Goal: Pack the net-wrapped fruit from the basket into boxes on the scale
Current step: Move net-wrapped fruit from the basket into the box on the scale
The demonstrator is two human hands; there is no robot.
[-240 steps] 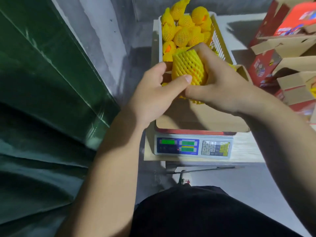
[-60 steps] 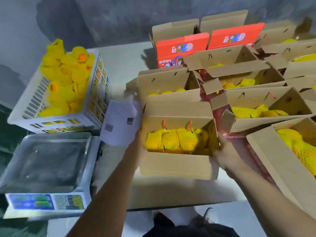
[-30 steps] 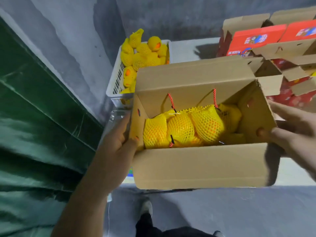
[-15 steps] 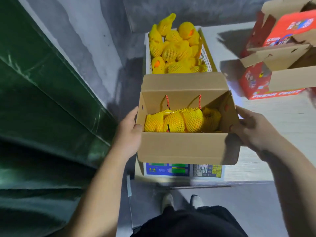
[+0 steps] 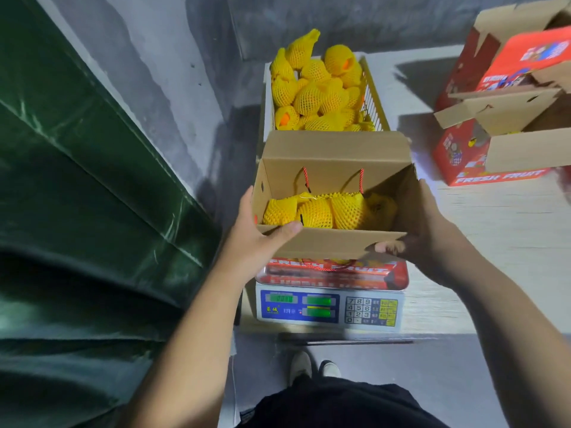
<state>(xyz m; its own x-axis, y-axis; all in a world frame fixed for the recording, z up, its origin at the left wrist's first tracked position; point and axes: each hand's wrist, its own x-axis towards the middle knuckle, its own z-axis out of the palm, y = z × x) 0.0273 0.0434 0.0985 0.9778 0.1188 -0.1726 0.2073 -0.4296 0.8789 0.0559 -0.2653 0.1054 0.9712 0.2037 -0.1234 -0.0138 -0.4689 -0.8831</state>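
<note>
Net-wrapped fruit (image 5: 312, 213) lies in a row along the bottom of an open cardboard box (image 5: 333, 149), which sits on the scale (image 5: 327, 307), likely for weighing. Left hand (image 5: 256, 239) and right hand (image 5: 423, 230) clamp its 2 ends, thumbs over the near flap, steadying it. More fruit fills the basket (image 5: 374, 100) just behind.

The box (image 5: 332, 242) has come down onto the scale (image 5: 329, 304), both thumbs now hooked over its near flap.
</note>
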